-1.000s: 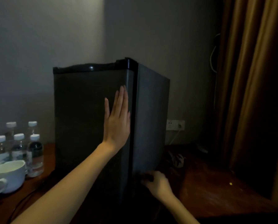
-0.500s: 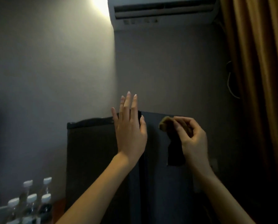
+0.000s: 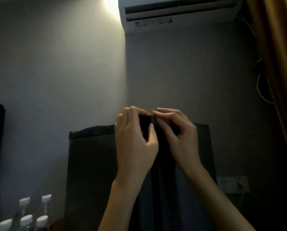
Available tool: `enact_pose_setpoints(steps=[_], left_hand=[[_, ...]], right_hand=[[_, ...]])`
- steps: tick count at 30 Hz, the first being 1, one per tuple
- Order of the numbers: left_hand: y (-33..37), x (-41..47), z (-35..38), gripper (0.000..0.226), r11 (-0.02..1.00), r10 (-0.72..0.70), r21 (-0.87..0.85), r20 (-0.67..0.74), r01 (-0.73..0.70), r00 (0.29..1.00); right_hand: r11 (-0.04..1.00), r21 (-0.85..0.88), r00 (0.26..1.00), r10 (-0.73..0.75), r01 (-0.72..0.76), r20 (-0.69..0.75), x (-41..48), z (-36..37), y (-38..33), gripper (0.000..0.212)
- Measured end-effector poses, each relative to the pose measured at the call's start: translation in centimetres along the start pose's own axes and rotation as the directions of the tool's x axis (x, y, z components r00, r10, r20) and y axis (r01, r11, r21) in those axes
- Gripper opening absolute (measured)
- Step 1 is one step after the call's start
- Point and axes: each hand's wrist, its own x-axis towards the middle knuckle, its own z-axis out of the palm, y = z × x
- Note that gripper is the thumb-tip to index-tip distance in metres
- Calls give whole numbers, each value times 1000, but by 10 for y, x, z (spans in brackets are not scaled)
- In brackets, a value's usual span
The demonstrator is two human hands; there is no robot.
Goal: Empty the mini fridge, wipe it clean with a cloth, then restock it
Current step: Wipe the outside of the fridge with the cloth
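Now we hold a dark cloth (image 3: 145,125) up between both hands: our left hand (image 3: 136,144) grips its upper edge with curled fingers, and our right hand (image 3: 177,135) pinches a yellowish corner just beside it. Behind them stands the mini fridge (image 3: 92,164), door closed, with capped water bottles (image 3: 26,219) to its left.

Above the mini fridge (image 3: 92,164), the room over its top edge was open right up to the air conditioner (image 3: 177,12) mounted high overhead. At the fridge's top front corner the left hand (image 3: 136,144) and right hand (image 3: 177,135) crowded together, both pinching the dark cloth (image 3: 145,125), blocking that corner and the door seam below. Left of the fridge, capped water bottles (image 3: 26,220) stood bunched near its lower side. On its right, a narrow gap held a wall socket (image 3: 231,184), hemmed in by the curtain (image 3: 279,64).
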Motion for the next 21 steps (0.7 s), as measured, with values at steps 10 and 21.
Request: enact_pose_setpoints(steps=[10, 21], left_hand=[[-1, -2, 0, 16, 997, -51, -53, 9, 52, 999], [1, -2, -1, 23, 995, -77, -66, 5, 77, 997]], right_hand=[[993, 101, 998, 68, -67, -3, -37, -1, -10, 17], [945, 187, 948, 292, -266, -128, -53, -1, -2, 13]])
